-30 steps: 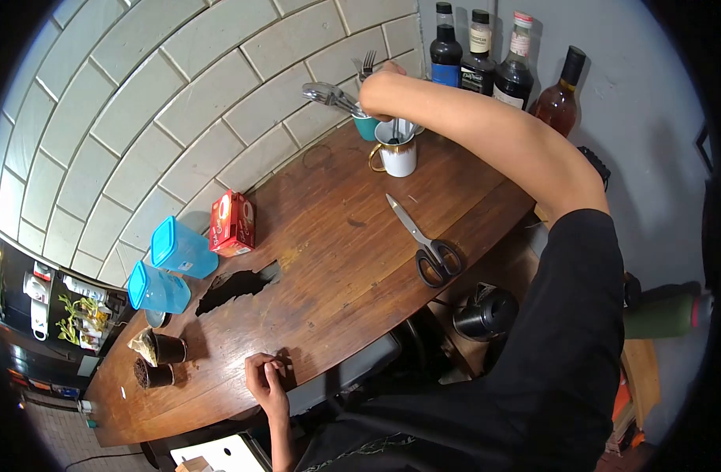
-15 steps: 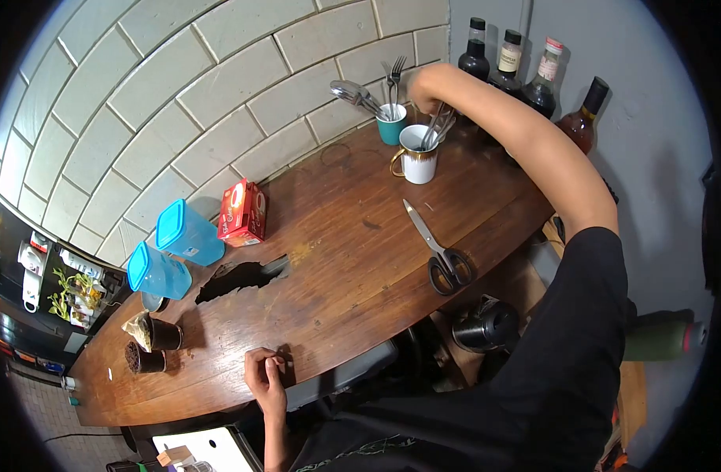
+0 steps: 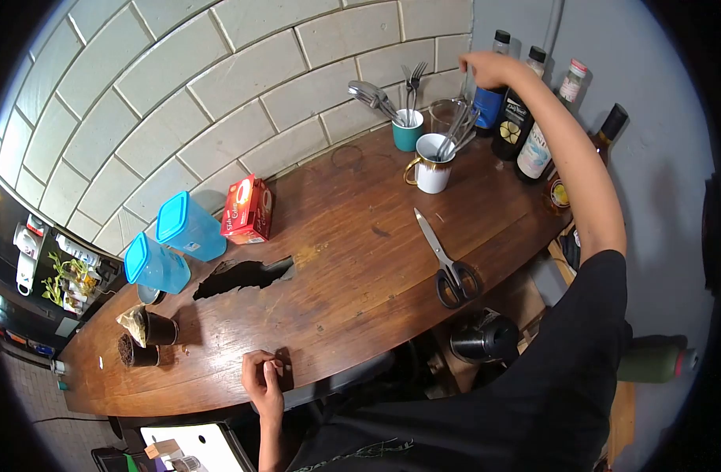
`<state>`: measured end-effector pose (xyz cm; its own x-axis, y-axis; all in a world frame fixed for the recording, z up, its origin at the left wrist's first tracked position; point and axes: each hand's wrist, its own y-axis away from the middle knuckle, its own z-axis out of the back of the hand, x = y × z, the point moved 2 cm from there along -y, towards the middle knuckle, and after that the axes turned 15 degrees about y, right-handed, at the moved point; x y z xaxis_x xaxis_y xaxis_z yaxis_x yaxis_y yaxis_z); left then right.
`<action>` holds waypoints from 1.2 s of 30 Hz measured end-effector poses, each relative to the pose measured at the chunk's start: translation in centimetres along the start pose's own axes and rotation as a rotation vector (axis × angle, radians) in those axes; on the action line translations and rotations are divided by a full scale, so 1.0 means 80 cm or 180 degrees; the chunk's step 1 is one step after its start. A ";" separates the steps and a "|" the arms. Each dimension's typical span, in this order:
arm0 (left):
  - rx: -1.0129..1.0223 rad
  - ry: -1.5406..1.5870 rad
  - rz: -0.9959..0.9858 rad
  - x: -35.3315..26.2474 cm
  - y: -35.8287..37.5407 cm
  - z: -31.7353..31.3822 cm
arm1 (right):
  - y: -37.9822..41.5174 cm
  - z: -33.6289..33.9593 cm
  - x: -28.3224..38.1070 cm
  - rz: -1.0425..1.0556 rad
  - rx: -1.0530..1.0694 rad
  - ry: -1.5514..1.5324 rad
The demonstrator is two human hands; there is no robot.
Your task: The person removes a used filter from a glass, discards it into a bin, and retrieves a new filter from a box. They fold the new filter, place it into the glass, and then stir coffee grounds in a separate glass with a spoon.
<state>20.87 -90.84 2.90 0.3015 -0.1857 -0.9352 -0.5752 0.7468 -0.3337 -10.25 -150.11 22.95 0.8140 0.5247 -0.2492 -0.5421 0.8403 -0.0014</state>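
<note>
My left hand (image 3: 264, 381) rests at the table's near edge, fingers curled, with nothing visible in it. At the back right, my right hand (image 3: 482, 69) is raised in front of the bottles with its fingers pinched; a thin thing seems to hang from them, too small to name. Below it is a clear glass (image 3: 443, 118), partly hidden by utensils. In front stands a white mug (image 3: 433, 175) with a gold handle, holding metal utensils (image 3: 457, 130). Beside it, a teal cup (image 3: 408, 137) holds forks and spoons. Black-handled scissors (image 3: 447, 263) lie on the wooden table (image 3: 337, 259).
Several bottles (image 3: 534, 153) line the right wall. A red box (image 3: 248, 209) and two blue-lidded containers (image 3: 191, 232) stand along the tiled wall, beside a jagged hole (image 3: 242, 277). Two small dark pots (image 3: 160, 329) are farther left. A black kettle (image 3: 486, 337) sits below the table edge.
My right hand has risen and moved right, away from the utensils in the mug, uncovering the glass and the bottle labels. The view has shifted slightly. My left hand keeps its place and its curl.
</note>
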 end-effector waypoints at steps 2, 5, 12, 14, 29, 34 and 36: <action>-0.0008 -0.0030 -0.0005 0.002 0.000 0.000 | -0.003 -0.043 -0.023 0.0313 0.0020 -0.0043; -0.0012 0.0005 0.0040 0.003 0.000 0.000 | 0.016 -0.062 -0.009 0.0544 0.0322 -0.0305; 0.0007 -0.0078 0.0065 0.003 -0.001 -0.001 | 0.007 -0.130 0.010 0.0910 0.0124 -0.1135; -0.0023 -0.0046 0.0131 0.001 0.000 -0.002 | 0.002 -0.142 0.014 0.0749 0.0152 -0.1490; -0.0084 -0.0018 0.0217 -0.001 -0.001 -0.002 | -0.011 -0.130 0.025 0.0880 -0.0186 -0.1007; 0.0007 -0.0065 0.0122 0.001 -0.001 0.000 | 0.006 -0.077 0.017 0.0812 -0.1071 -0.0867; 0.0015 -0.0024 0.0116 0.001 -0.001 0.000 | 0.025 -0.049 0.024 0.0718 -0.1496 -0.0639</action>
<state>20.92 -90.91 2.87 0.2860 -0.1535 -0.9459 -0.5824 0.7560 -0.2988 -10.59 -147.96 18.71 0.6658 0.7388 -0.1041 -0.7048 0.5771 -0.4126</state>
